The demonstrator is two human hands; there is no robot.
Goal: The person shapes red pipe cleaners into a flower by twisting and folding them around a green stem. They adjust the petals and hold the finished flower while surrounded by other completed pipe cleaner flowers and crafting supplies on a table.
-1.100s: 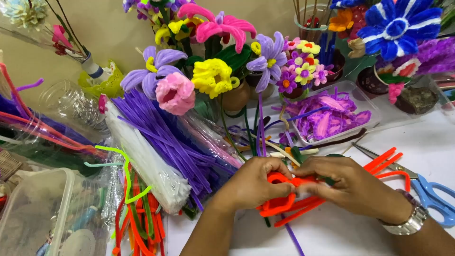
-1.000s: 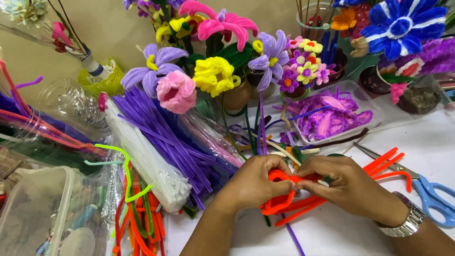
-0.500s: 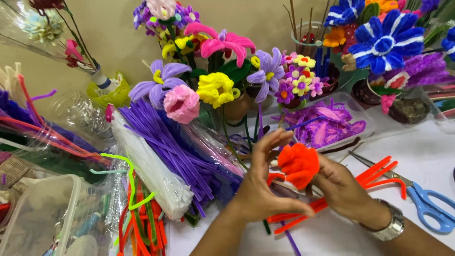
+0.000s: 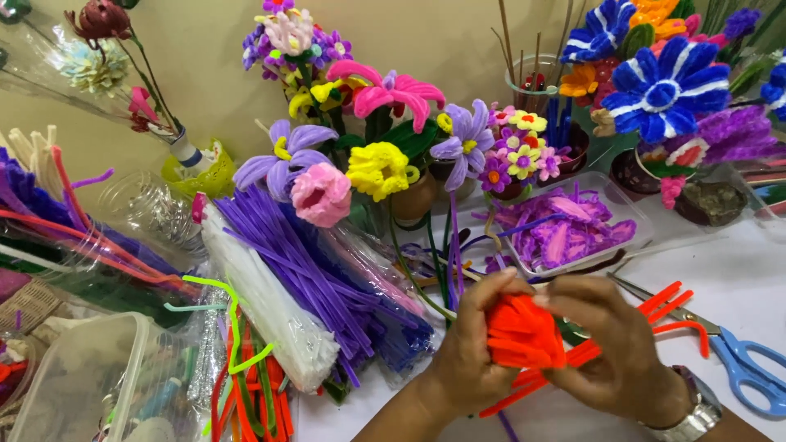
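Left hand (image 4: 471,348) and right hand (image 4: 610,344) both closed around a bunched orange pipe-cleaner form (image 4: 524,331), held between them just above the white surface (image 4: 753,278). Loose orange pipe cleaners (image 4: 671,307) lie beneath the hands; blue-handled scissors (image 4: 749,364) rest to the right. A bundle of purple pipe cleaners (image 4: 319,278) and a clear tray of purple petals (image 4: 565,229) lie behind.

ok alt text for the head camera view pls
Both hands, left hand and right hand, pinch a folded orange pipe-cleaner bundle over a white table, with purple pipe cleaners, handmade flowers and blue scissors around.
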